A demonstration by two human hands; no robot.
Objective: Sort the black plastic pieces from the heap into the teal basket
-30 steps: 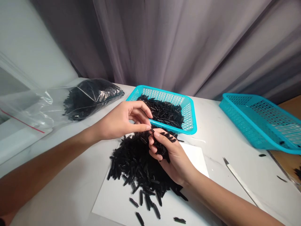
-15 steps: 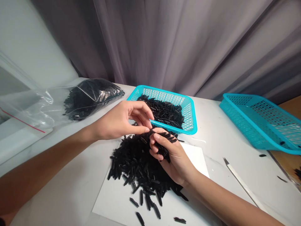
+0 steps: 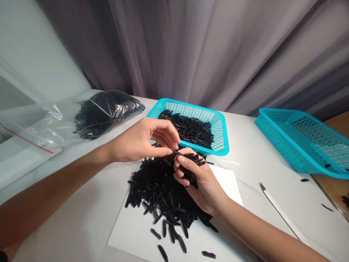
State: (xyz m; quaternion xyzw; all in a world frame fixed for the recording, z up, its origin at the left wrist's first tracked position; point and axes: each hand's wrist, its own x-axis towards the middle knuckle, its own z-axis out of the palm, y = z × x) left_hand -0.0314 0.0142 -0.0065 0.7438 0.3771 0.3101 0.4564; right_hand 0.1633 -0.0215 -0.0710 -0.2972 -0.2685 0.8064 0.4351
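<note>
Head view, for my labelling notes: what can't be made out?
All in the head view:
Black pieces in the right hand: number hidden by its fingers.
Left hand: grip too small to tell.
Right teal basket: cut off by right edge.
White tool: near end hidden by right forearm.

On the surface (image 3: 245,142), a sheet (image 3: 131,238) lies under a loose heap (image 3: 163,182), with a filled basket (image 3: 225,138) behind it, a plastic bag (image 3: 109,112) to the left, and a knife (image 3: 282,211) and second basket (image 3: 289,145) to the right.
</note>
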